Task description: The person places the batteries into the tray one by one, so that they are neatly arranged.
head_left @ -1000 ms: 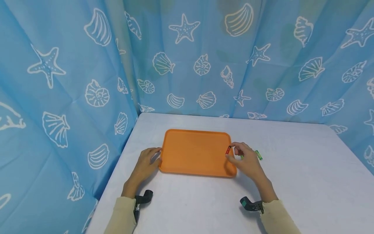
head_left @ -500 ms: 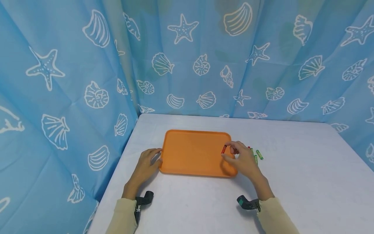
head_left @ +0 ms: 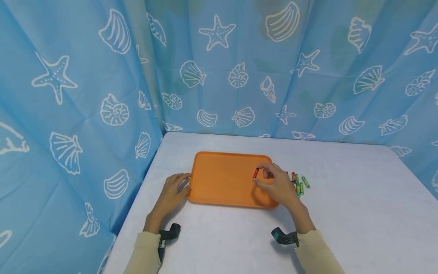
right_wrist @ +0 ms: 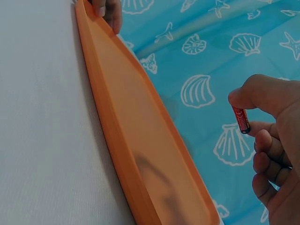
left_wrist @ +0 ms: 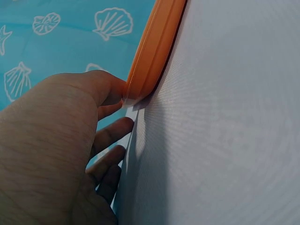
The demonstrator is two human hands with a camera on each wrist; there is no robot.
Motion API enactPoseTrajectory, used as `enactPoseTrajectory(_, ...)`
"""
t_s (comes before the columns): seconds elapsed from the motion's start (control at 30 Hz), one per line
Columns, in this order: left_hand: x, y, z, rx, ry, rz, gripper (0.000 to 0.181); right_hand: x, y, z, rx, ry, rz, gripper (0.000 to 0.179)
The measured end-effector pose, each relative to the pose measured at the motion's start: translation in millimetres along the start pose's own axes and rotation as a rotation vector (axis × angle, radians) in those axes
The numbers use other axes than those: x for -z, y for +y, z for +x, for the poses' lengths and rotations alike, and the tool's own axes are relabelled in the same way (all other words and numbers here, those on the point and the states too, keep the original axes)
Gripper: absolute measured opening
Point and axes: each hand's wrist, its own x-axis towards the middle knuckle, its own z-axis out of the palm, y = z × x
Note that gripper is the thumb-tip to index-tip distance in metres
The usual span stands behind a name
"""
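A small red battery (head_left: 256, 173) with a dark end is pinched between the thumb and index finger of my right hand (head_left: 278, 186), above the right part of an orange tray (head_left: 222, 179). In the right wrist view the battery (right_wrist: 241, 119) is held up off the tray, with the other fingers curled beneath. My left hand (head_left: 172, 193) rests at the tray's left edge, thumb and index finger touching the rim. The left wrist view shows the thumb against the tray's rim (left_wrist: 152, 51) and the other fingers loosely bent, apart from it.
Several red and green batteries (head_left: 301, 188) lie loose on the white table (head_left: 356, 201), right of the tray and partly behind my right hand. A blue shell-patterned curtain (head_left: 219, 76) stands along the back and left. Both wrists wear black camera mounts (head_left: 285, 236).
My right hand has moved left over the tray with the red battery, uncovering more of the loose batteries. The left hand and tray have stayed in place.
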Motion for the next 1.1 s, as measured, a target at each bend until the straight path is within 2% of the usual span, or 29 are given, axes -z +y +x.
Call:
enactPoseTrajectory(0.17,0.5,-1.1,-0.1,-0.002,0.015,0.013,0.047,-3.8,-3.8,2.8,0.027,0.004,0.015,0.041)
enactPoseTrajectory(0.5,-0.9,1.7,1.3,-0.010,0.024,0.006,0.047,-9.8,-11.3,8.2,0.008,-0.011,0.012,0.042)
enactPoseTrajectory(0.73,-2.2,0.6,1.1,0.018,0.011,0.010,0.047,-16.2,-15.7,11.5,0.029,-0.014,0.043,0.044)
enactPoseTrajectory(1.1,-1.4,0.5,0.6,0.018,0.005,0.009,0.046,-23.5,-19.1,14.5,-0.001,-0.034,0.055,0.042)
